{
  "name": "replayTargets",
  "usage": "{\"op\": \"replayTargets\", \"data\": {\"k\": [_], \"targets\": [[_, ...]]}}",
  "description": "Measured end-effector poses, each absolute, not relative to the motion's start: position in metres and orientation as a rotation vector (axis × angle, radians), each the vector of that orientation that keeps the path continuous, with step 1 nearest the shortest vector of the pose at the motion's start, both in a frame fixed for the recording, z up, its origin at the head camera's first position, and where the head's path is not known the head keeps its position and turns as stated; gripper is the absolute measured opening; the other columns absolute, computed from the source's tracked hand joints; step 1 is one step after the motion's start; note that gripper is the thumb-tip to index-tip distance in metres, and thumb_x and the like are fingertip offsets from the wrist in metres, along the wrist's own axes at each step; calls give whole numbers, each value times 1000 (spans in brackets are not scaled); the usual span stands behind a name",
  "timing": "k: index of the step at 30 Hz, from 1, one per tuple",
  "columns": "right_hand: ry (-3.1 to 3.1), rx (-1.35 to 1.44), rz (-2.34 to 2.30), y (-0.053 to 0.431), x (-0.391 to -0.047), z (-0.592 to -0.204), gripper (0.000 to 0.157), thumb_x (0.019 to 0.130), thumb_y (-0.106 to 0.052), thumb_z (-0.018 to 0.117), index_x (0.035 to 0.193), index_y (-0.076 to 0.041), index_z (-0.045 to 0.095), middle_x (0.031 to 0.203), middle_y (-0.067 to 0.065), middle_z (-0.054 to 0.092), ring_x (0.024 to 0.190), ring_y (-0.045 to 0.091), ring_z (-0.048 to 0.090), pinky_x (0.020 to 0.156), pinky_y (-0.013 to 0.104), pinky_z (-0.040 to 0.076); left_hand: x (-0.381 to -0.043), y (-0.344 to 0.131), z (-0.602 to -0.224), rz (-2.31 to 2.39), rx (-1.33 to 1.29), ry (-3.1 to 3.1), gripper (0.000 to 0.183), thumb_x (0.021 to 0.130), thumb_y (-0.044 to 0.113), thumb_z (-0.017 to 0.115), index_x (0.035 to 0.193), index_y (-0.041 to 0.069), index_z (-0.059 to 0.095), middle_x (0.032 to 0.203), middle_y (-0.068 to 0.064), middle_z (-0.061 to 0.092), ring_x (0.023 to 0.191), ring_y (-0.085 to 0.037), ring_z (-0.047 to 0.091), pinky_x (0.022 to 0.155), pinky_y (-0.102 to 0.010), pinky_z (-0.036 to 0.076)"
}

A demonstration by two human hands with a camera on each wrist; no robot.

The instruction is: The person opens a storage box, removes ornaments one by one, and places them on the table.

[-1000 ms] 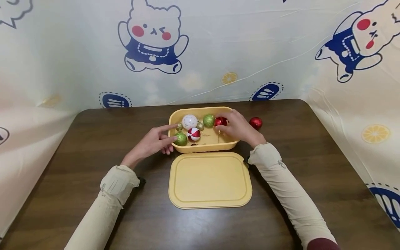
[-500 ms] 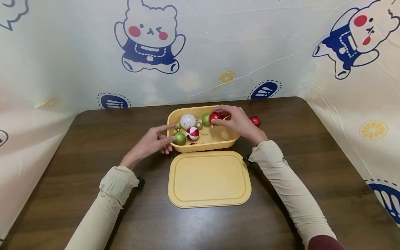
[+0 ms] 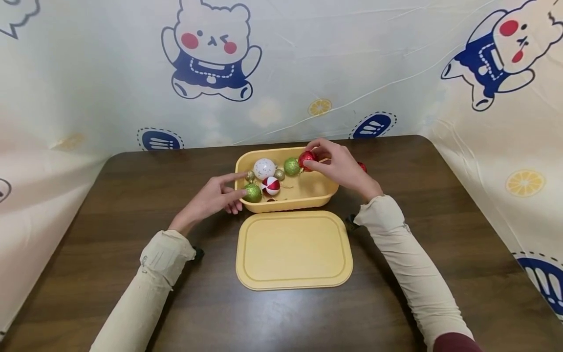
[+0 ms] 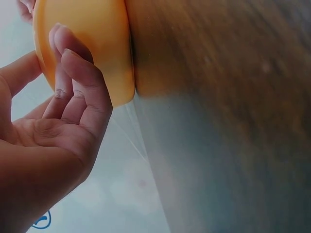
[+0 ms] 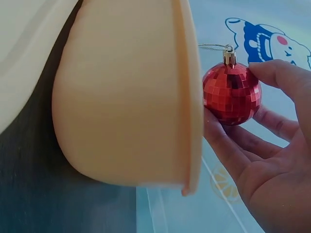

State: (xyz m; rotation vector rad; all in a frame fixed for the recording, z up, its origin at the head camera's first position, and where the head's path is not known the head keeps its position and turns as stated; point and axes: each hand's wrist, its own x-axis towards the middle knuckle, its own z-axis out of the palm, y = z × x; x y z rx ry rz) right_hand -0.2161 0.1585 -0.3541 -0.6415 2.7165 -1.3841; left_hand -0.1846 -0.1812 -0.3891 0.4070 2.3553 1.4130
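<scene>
A yellow plastic box [image 3: 308, 200] stands on the table with several Christmas baubles in it: a white speckled one [image 3: 264, 168], a red-and-white one [image 3: 270, 186], two green glittery ones [image 3: 292, 166] and small gold ones [image 3: 279, 174]. My right hand [image 3: 340, 166] pinches a red faceted bauble [image 5: 232, 94] between thumb and fingers, above the box's right part. In the right wrist view its gold cap and cord show. My left hand [image 3: 215, 198] holds the box's left end, thumb and index finger at the rim, the other fingers [image 4: 80, 73] curled outside against the wall.
The flat yellow lid [image 3: 294, 250] lies on the brown table [image 3: 145, 210] just in front of the box. Another red bauble [image 3: 362, 166] sits right of the box, mostly hidden by my right hand. A printed curtain [image 3: 299, 58] hangs behind the table.
My right hand has raised the red bauble from inside the box, first leftward, then slightly back to the right. My left hand stays at the box's left end.
</scene>
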Motion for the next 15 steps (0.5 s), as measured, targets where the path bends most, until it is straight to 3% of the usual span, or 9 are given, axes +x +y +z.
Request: {"op": "replayTargets", "data": {"k": [15], "targets": [[2790, -676, -1420, 188, -203, -366, 37, 93, -20, 73, 125, -9, 58, 120, 10, 65, 106, 23, 63, 95, 45, 54, -185, -181, -388, 1388, 404, 2364, 58, 99, 21, 65, 151, 10, 42, 75, -16, 69, 65, -30, 66, 61, -39, 58]]}}
